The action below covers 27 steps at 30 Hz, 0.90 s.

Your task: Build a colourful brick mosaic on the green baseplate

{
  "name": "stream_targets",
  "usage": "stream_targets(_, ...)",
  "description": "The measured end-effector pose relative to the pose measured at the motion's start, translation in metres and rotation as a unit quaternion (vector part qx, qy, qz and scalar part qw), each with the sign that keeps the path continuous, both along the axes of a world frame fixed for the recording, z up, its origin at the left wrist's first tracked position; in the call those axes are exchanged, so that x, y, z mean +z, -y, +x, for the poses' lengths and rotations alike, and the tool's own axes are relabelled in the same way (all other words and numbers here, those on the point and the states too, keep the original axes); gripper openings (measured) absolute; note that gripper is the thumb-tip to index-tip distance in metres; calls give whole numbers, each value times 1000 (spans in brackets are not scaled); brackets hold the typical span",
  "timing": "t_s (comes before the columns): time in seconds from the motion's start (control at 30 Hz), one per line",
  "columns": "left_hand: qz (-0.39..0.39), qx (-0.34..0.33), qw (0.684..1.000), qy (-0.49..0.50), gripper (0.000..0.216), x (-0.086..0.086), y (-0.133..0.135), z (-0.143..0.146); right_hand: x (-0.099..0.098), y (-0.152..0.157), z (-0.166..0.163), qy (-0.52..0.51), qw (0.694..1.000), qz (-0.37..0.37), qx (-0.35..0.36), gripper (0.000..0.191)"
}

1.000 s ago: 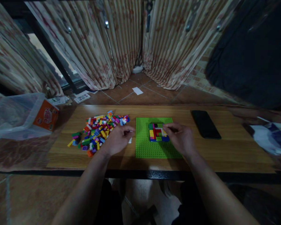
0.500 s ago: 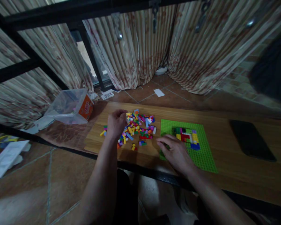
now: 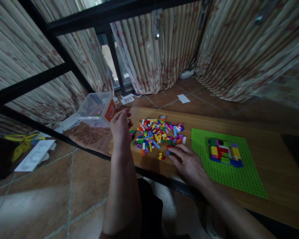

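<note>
My left hand (image 3: pixel 121 122) is raised over the left end of the pile of toy bricks (image 3: pixel 155 134). Its fingers are curled together, with something small and pale between them that I cannot make out. At the pile's near right side, my right hand (image 3: pixel 189 164) reaches in with thumb and fingertips closed on a small purple toy brick (image 3: pixel 167 152), partly hidden by the fingers. Just left of it lies a yellow-and-red brick cluster (image 3: pixel 160 156). Right of this hand is a green baseplate (image 3: pixel 249 179) bearing a low multicoloured brick build (image 3: pixel 225 153).
A clear plastic box (image 3: pixel 92 106) with an orange label stands beyond the left end of the wooden table (image 3: pixel 179 121). A dark flat object (image 3: pixel 296 149) lies at the far right. Curtains and a dark metal frame rise behind. White packaging (image 3: pixel 35 154) is on the floor at left.
The view has swung left, so the table appears further right. My right hand has moved from the baseplate's edge to the purple brick. My left hand has lifted away from the pile, leftward.
</note>
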<state>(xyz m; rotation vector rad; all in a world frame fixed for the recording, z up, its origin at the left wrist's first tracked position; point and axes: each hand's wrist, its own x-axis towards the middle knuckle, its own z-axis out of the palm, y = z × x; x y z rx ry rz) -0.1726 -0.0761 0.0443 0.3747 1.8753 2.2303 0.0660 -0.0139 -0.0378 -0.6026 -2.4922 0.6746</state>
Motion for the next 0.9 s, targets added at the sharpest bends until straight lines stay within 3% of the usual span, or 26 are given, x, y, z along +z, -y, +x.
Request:
stream_targets(0.13,-15,-8,1000,6,23,0,4,-2,-5,-4,-4,18,999,24,-14,24)
stream_targets(0.27,-161,-89,981,-61,21,-9,8,-2,-8,-11,-2,21,998,36,-50,21)
stream_targets(0.33,-274,-178,937,-120,18,-15,11,-1,-9,-14,-1,12,997,35,-71,21)
stream_targets(0.4,-374,-261,873,-171,15,-18,13,2,-10,-16,0,1,996,31,-84,21)
stream_targets(0.47,-438,-301,822,-204,13,-18,15,6,-10,-16,0,-8,995,26,-92,21)
stream_targets(0.7,-567,-316,734,-200,17,-14,14,17,-3,-12,2,-12,997,21,-68,21)
stream_targets(0.9,-617,-305,669,-282,22,-19,10,27,0,-13,4,-12,998,6,-57,20)
